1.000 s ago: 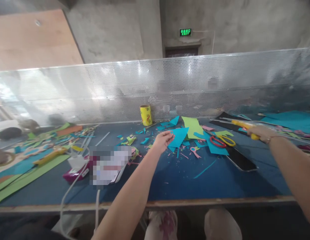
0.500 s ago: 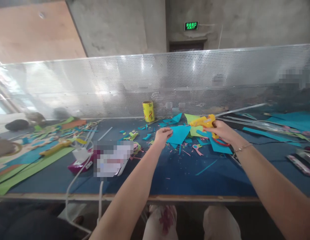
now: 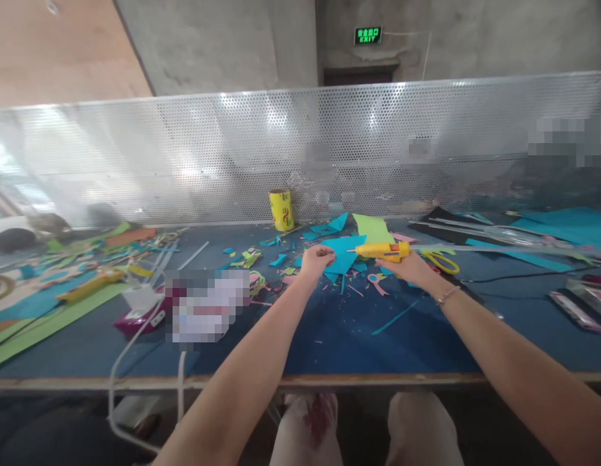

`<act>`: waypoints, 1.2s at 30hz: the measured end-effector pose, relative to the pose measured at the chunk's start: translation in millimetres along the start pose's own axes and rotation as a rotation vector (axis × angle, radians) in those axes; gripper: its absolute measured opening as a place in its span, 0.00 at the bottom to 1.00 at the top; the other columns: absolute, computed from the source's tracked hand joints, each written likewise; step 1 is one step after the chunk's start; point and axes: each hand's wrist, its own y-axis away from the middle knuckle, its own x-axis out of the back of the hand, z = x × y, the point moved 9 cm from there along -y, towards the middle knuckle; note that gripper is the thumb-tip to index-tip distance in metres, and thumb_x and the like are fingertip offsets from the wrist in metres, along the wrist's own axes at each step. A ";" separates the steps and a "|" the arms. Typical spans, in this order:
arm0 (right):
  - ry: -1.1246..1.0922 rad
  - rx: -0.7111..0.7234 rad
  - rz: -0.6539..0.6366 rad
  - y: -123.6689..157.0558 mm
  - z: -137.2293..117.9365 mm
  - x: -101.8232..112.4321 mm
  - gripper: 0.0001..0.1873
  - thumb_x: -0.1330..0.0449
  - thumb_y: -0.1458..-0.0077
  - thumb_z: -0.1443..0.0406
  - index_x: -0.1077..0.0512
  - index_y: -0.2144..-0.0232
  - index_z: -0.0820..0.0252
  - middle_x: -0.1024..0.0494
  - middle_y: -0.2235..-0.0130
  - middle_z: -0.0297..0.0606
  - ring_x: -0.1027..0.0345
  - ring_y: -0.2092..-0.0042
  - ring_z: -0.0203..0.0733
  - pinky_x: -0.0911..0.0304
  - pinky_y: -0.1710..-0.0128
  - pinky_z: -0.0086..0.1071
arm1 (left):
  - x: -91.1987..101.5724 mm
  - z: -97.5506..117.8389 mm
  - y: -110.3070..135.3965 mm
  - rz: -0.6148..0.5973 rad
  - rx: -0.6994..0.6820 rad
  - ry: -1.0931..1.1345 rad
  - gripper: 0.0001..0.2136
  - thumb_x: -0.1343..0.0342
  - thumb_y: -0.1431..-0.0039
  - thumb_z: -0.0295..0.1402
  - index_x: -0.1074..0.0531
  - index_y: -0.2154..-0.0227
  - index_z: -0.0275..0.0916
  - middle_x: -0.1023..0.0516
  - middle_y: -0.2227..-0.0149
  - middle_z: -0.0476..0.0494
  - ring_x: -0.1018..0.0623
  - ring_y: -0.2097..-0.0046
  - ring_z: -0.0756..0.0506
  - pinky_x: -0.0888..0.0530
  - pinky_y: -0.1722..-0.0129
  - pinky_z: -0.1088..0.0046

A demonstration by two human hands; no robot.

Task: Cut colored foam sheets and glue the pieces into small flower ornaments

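My left hand [image 3: 319, 263] pinches the left edge of a blue sheet [image 3: 343, 255] above the table. In my right hand [image 3: 405, 268] is a yellow glue gun [image 3: 378, 251], its nozzle pointing left over the sheet. A long clear glue stick [image 3: 489, 248] sticks out of the gun's back end. Just behind the gun lies a light green sheet [image 3: 372, 228]. Yellow-handled scissors [image 3: 442, 261] rest to the right of my right hand, their blades partly hidden. Below the gun is a small pink and blue cut-out [image 3: 378, 285] among scraps.
A yellow roll [image 3: 281, 210] stands by the perforated metal screen [image 3: 232, 155]. Left of my arm are a purple power strip [image 3: 140, 317] with white cables and a blurred pale item [image 3: 210, 307]. Another yellow glue gun [image 3: 91, 285] lies on coloured sheets. Pencil-case-like items [image 3: 576, 310] are far right.
The glue gun has tilted level and moved slightly left and down, its nozzle now over the blue sheet. My left hand keeps its pinch. The whole view has shifted a little.
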 end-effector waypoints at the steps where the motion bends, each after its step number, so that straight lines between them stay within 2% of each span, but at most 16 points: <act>1: -0.019 -0.004 -0.022 0.2 1.0 -5.2 0.13 0.43 0.56 0.59 0.29 0.68 0.60 0.25 0.72 0.37 0.31 0.70 0.40 0.37 0.74 0.29 | -0.1 0.0 0.1 -0.003 -0.008 -0.028 0.06 0.40 0.65 0.23 0.32 0.81 0.34 0.32 0.85 0.52 0.31 0.80 0.53 0.32 0.76 0.76; 6: -0.024 -0.016 -0.095 -2.7 10.4 -27.3 0.10 0.43 0.56 0.62 0.29 0.69 0.60 0.25 0.73 0.35 0.32 0.71 0.38 0.37 0.75 0.27 | -2.2 -3.4 0.5 -0.019 -0.010 -0.065 0.06 0.42 0.65 0.22 0.33 0.82 0.35 0.32 0.85 0.51 0.31 0.80 0.53 0.32 0.76 0.75; 9: -0.018 -0.058 -0.094 -4.8 17.5 -32.3 0.09 0.43 0.57 0.63 0.30 0.70 0.60 0.24 0.72 0.36 0.31 0.70 0.38 0.37 0.74 0.26 | -2.7 -4.7 0.3 -0.020 -0.009 -0.083 0.06 0.42 0.65 0.23 0.33 0.83 0.35 0.32 0.85 0.52 0.31 0.81 0.53 0.32 0.76 0.76; 16: -0.018 -0.071 -0.140 -7.0 22.6 -37.3 0.09 0.44 0.57 0.63 0.31 0.70 0.60 0.24 0.71 0.37 0.31 0.69 0.38 0.37 0.73 0.25 | -2.2 -6.4 -0.4 -0.019 -0.001 -0.118 0.06 0.42 0.67 0.22 0.32 0.82 0.35 0.32 0.85 0.51 0.31 0.81 0.53 0.33 0.78 0.77; 23: 0.046 -0.084 -0.138 -9.1 25.8 -37.1 0.11 0.44 0.57 0.62 0.31 0.70 0.60 0.25 0.73 0.35 0.33 0.73 0.35 0.39 0.75 0.24 | -4.3 -2.1 3.2 -0.025 0.012 -0.101 0.05 0.43 0.66 0.22 0.33 0.83 0.34 0.32 0.86 0.52 0.32 0.82 0.54 0.33 0.78 0.78; 28: 0.084 -0.089 -0.149 -7.0 22.3 -36.1 0.10 0.45 0.57 0.62 0.30 0.71 0.61 0.27 0.77 0.34 0.37 0.78 0.32 0.45 0.81 0.23 | -6.0 -0.8 4.2 -0.039 0.018 -0.108 0.05 0.43 0.66 0.22 0.34 0.82 0.34 0.33 0.86 0.53 0.33 0.82 0.55 0.34 0.79 0.78; 36: 0.039 -0.114 -0.147 -4.8 19.6 -35.2 0.09 0.44 0.57 0.63 0.30 0.72 0.62 0.30 0.82 0.34 0.41 0.82 0.31 0.48 0.84 0.24 | -7.1 0.1 4.4 -0.053 0.002 -0.110 0.05 0.42 0.66 0.23 0.33 0.81 0.34 0.33 0.85 0.53 0.31 0.81 0.54 0.32 0.77 0.76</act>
